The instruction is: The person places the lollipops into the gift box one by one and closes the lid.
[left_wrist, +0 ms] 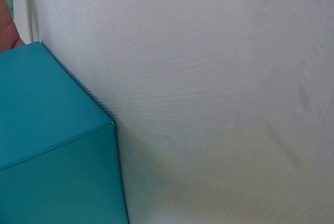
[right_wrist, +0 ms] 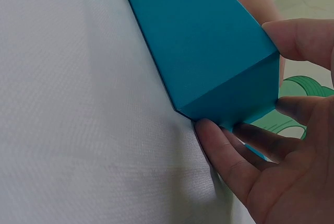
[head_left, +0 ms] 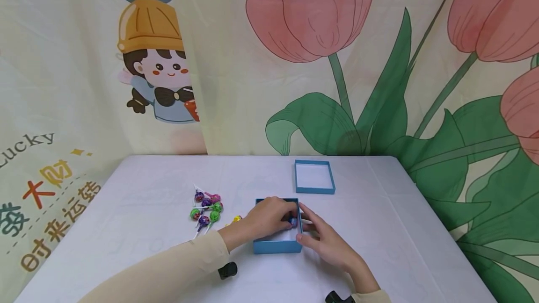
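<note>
A blue open box (head_left: 278, 247) with a white inside stands on the table. My left hand (head_left: 269, 216) reaches over its left wall, its fingers down inside. Between thumb and fingers it pinches a blue-wrapped lollipop (head_left: 293, 222), partly hidden by the hand. On the box's right side my right hand (head_left: 328, 242) grips the wall, thumb at the near corner and index finger towards the far one. In the right wrist view, its other fingers (right_wrist: 224, 153) touch the box's end (right_wrist: 209, 51) low down. The left wrist view shows mainly the box's outer corner (left_wrist: 52, 114).
Several lollipops (head_left: 206, 202) in purple, green and pink wrappers lie in a pile left of the box. A yellow-wrapped one (head_left: 237, 218) lies partly behind the left wrist. The shallow blue lid (head_left: 315, 190) rests inside up behind the box. A printed curtain (head_left: 227, 83) hangs at the table's back edge.
</note>
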